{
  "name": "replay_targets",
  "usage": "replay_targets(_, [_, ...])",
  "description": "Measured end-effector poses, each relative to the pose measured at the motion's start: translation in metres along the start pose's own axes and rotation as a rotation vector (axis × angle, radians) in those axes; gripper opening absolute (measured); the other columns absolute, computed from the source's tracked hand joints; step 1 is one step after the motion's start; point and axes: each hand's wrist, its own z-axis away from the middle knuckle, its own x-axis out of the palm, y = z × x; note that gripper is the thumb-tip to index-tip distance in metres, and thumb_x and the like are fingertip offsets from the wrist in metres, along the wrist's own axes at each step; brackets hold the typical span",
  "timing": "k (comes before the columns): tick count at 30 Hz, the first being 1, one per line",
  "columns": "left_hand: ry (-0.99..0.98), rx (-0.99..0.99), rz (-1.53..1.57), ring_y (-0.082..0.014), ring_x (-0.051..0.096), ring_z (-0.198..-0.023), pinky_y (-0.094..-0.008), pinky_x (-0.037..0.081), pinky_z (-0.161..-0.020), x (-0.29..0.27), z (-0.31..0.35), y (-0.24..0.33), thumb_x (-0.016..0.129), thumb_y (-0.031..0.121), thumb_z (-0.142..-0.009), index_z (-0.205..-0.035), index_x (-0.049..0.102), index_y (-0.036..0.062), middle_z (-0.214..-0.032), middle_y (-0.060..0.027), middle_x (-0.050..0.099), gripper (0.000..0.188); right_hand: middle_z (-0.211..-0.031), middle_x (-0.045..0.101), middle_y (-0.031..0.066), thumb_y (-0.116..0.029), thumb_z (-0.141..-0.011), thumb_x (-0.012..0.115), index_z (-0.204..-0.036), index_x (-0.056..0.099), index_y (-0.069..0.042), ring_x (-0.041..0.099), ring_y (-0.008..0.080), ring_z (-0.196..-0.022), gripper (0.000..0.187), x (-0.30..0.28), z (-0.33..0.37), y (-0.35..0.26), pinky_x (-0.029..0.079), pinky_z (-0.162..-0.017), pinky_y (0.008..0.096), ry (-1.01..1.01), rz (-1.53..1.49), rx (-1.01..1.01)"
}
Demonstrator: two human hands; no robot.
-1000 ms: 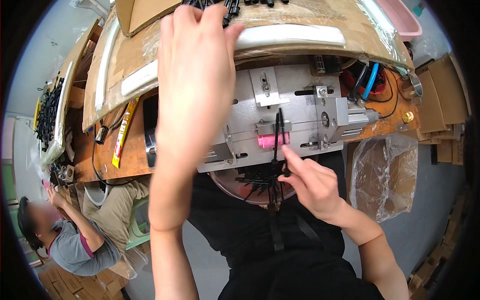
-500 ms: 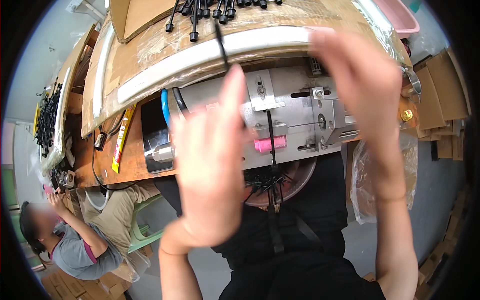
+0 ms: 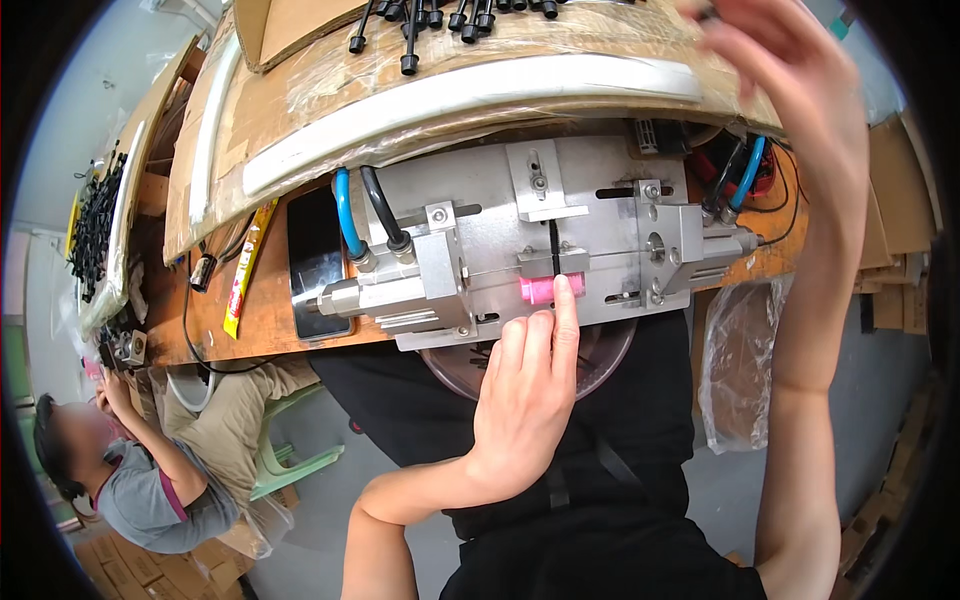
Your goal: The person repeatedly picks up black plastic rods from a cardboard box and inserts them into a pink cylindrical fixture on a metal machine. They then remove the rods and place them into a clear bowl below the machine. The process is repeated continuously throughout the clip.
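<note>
My left hand (image 3: 525,400) reaches over the front edge of a metal fixture (image 3: 600,230). Its index finger is stretched along a black rod (image 3: 556,248), pressing it at a pink block (image 3: 538,290); the other fingers are curled and the thumb is hidden. The rod's upper end meets a small bracket (image 3: 540,185), while its lower part is covered by the hand. At the upper right, my right hand (image 3: 790,70) is raised with bent fingers. A small dark thing shows at its fingertips, too little of it to name.
Black rods with capped ends (image 3: 409,62) lie on a plastic-wrapped cardboard board (image 3: 330,110) beyond the fixture. Blue and black hoses (image 3: 345,215) run to its clamps. A phone (image 3: 318,265) lies left. On my lap is a bowl (image 3: 605,375). Further left sits a co-worker (image 3: 160,500).
My left hand has come down and right, from above the fixture onto the rod at the pink block. My right hand has moved up and right, away from the fixture.
</note>
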Motion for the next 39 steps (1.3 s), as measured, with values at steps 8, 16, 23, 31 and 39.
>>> replay_targets(8, [0.442, 0.083, -0.106, -0.0274, 0.054, -0.089, -0.0363, 0.045, -0.084, -0.068, -0.104, -0.065, 0.068, 0.009, -0.087, -0.124, 0.064, 0.0108, -0.098, -0.0119, 0.058, 0.038, -0.111, 0.067, 0.0214, 0.015, -0.083, 0.064, -0.108, 0.061, 0.007, 0.069, 0.0184, -0.089, 0.027, 0.063, 0.153, -0.086, 0.058, -0.057, 0.0218, -0.020, -0.737, 0.383])
replay_targets(16, [0.323, 0.074, 0.050, -0.0166, 0.054, -0.076, -0.0278, 0.046, -0.075, -0.095, -0.121, -0.095, 0.063, 0.005, -0.088, -0.103, 0.070, 0.0041, -0.091, -0.0062, 0.064, 0.016, -0.107, 0.060, 0.0202, 0.018, -0.079, 0.067, -0.107, 0.059, 0.007, 0.067, 0.0224, -0.091, 0.031, 0.060, 0.169, -0.084, 0.058, -0.057, 0.0240, 0.038, -1.007, 0.463])
replay_targets(23, [0.258, 0.039, -0.017, -0.0240, 0.053, -0.080, -0.0345, 0.043, -0.075, -0.028, 0.000, -0.015, 0.081, 0.000, -0.059, -0.138, 0.049, -0.0066, -0.092, -0.0091, 0.057, 0.086, -0.099, 0.067, 0.0223, 0.009, -0.088, 0.064, -0.108, 0.055, 0.002, 0.067, 0.0190, -0.081, 0.023, 0.053, 0.153, -0.079, 0.053, -0.055, 0.0234, 0.156, -0.939, 0.426])
replay_targets(31, [0.062, 0.012, -0.064, -0.0218, 0.051, -0.082, -0.0326, 0.043, -0.073, 0.009, 0.002, -0.003, 0.066, 0.005, -0.078, -0.140, 0.044, -0.0058, -0.096, -0.0082, 0.053, 0.067, -0.099, 0.067, 0.0212, 0.009, -0.087, 0.064, -0.110, 0.058, 0.005, 0.068, 0.0216, -0.085, 0.024, 0.049, 0.148, -0.082, 0.055, -0.057, 0.0242, 0.185, -0.841, 0.391])
replay_targets(39, [0.058, 0.013, -0.014, -0.0266, 0.051, -0.089, -0.0376, 0.044, -0.080, -0.037, -0.036, -0.012, 0.070, 0.005, -0.080, -0.135, 0.054, 0.0037, -0.094, -0.0094, 0.052, 0.057, -0.096, 0.070, 0.0167, 0.015, -0.070, 0.072, -0.118, 0.062, 0.005, 0.066, 0.0233, -0.067, 0.051, 0.082, 0.178, -0.089, 0.053, -0.059, 0.0300, -0.007, -0.281, 0.127])
